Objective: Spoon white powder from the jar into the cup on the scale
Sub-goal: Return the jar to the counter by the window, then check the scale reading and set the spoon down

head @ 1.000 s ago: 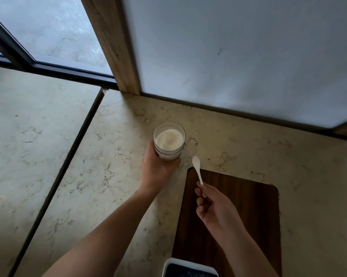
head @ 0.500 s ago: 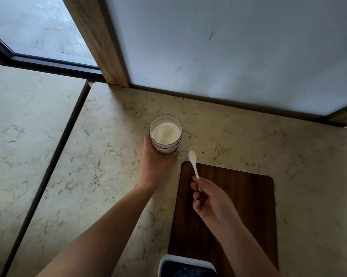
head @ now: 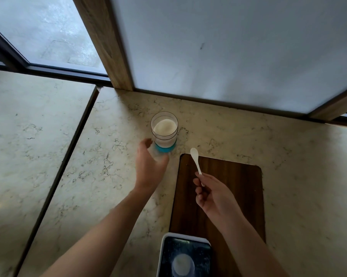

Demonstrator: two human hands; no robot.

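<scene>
Our left hand [head: 148, 168] has its fingers loosely apart at the base of the jar [head: 164, 132], mid-frame on the worktop [head: 288, 156]; our right hand [head: 214, 194] pinches the spoon [head: 195, 159]. With the jar unsteadied, scooping could tip it — and the cup [head: 183, 264] sits far off at the bottom edge, inviting spills.

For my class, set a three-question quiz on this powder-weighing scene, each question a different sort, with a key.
1. True or false: the spoon bowl is dipped into the jar.
2. Which hand holds the spoon? A) left B) right C) neither
3. Fill in: the scale rests on the near end of the dark wooden ____.

Key
1. False: it hangs in the air beside the jar, over the board's far corner.
2. B: the right hand pinches the handle; the left hand is at the jar's base, its grip loose.
3. Board; a small cup holding white powder sits on the scale.
</scene>
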